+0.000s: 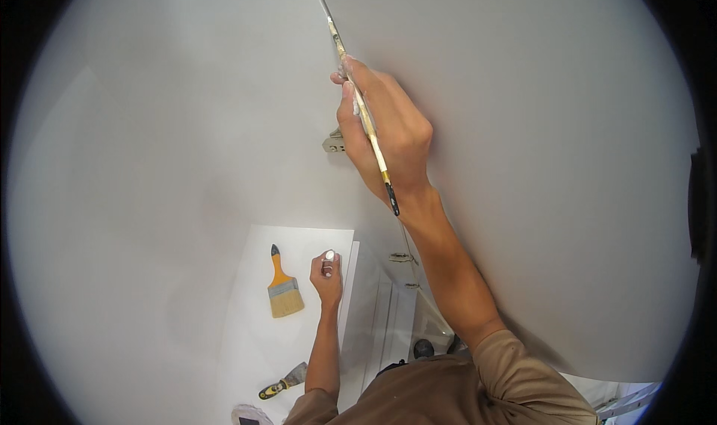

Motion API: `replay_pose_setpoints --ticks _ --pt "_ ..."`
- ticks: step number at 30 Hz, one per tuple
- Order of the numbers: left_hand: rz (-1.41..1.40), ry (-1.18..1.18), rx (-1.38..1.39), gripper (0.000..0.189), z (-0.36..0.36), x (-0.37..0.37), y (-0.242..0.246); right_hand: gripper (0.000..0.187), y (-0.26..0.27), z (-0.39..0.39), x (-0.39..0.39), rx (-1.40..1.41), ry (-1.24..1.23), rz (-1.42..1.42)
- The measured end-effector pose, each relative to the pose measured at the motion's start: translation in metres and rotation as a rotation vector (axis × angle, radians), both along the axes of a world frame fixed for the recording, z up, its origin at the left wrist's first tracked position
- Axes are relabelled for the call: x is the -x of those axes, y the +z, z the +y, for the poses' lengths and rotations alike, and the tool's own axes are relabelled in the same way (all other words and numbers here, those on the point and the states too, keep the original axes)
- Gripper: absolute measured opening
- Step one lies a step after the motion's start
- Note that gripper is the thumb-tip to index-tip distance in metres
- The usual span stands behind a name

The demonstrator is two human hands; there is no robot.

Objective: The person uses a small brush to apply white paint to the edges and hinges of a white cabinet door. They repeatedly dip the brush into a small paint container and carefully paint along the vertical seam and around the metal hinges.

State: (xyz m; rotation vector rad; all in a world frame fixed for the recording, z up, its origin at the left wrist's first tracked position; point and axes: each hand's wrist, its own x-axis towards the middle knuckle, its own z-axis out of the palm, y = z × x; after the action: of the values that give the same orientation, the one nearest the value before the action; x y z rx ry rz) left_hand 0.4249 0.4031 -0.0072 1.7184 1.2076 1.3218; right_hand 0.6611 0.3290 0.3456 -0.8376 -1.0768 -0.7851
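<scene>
My right hand (386, 128) is raised near the top middle, its fingers closed around a thin artist's paintbrush (367, 119) with a pale, worn handle and a black end. The brush's far tip runs out of view at the top edge. White paste sticks to my fingertips. Lower down, my left hand (326, 279) holds a small round white object (330, 255) between thumb and fingers, above a white surface. A wide flat paintbrush (284, 288) with an orange handle lies to the left of that hand. Below it lies a putty knife (283, 380) with a black and yellow handle.
Large pale panels surround my right hand. A metal cabinet hinge (334, 144) shows behind it, and more hinges (400, 257) sit lower down. The white countertop (246, 335) holds a round whitish item (250, 411) at its lower edge. Part of a ladder (630, 402) shows at bottom right.
</scene>
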Motion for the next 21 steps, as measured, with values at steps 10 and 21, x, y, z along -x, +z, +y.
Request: replay_pose_setpoints --ticks 10,21 --pt "-0.014 -0.014 -0.045 0.020 0.0014 0.0003 -0.0023 0.029 0.0018 0.0006 0.0007 0.005 -0.009 0.013" --pt "0.012 -0.002 -0.017 0.021 0.0019 0.0000 -0.0022 0.025 0.0042 0.0038 0.0022 -0.035 -0.009 0.013"
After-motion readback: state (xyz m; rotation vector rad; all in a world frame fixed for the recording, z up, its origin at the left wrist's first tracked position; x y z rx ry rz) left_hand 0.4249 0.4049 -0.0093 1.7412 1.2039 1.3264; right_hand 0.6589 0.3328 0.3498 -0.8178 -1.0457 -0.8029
